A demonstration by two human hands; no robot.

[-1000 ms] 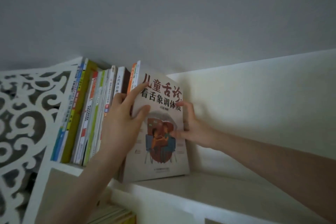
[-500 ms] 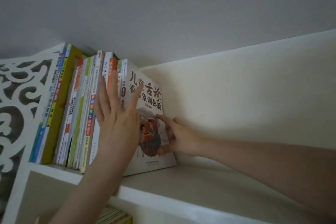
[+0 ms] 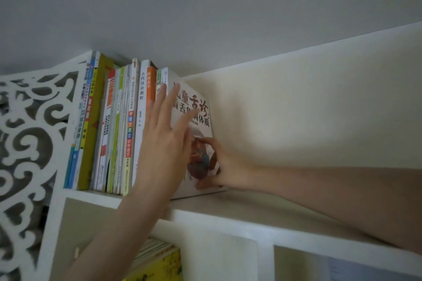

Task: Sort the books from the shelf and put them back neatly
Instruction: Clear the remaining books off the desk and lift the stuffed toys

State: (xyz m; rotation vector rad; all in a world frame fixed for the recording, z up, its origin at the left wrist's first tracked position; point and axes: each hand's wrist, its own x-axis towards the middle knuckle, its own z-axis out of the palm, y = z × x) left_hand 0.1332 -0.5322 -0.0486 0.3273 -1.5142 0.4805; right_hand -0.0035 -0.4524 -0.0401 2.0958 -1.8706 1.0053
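Two bare forearms reach up into a white bookcase, past a lower compartment where yellow-covered books (image 3: 159,262) are stacked, to the top shelf board (image 3: 262,212). The left hand (image 3: 164,141) is spread wide, fingers straight and holding nothing, its palm laid flat across the fore-edge and front cover of an illustrated paperback (image 3: 202,109) with large Chinese characters on its pale cover. The right hand (image 3: 226,166) comes in from the side with its index fingertip and thumb touching the cover picture – pressing rather than clasping, with no finger seen wrapped round the book. The paperback stands on the shelf board at the right-hand end of a row of upright books (image 3: 116,125), its cover facing outward and tilted slightly, touching a thin white-spined neighbour. The row – orange, white, green, yellow and blue spines – runs leftward to a white fretwork side panel (image 3: 27,134) cut with scrolling curls. Behind the books is the cream back panel (image 3: 319,109), bare to the right of the paperback, and above it a plain grey wall (image 3: 205,7).
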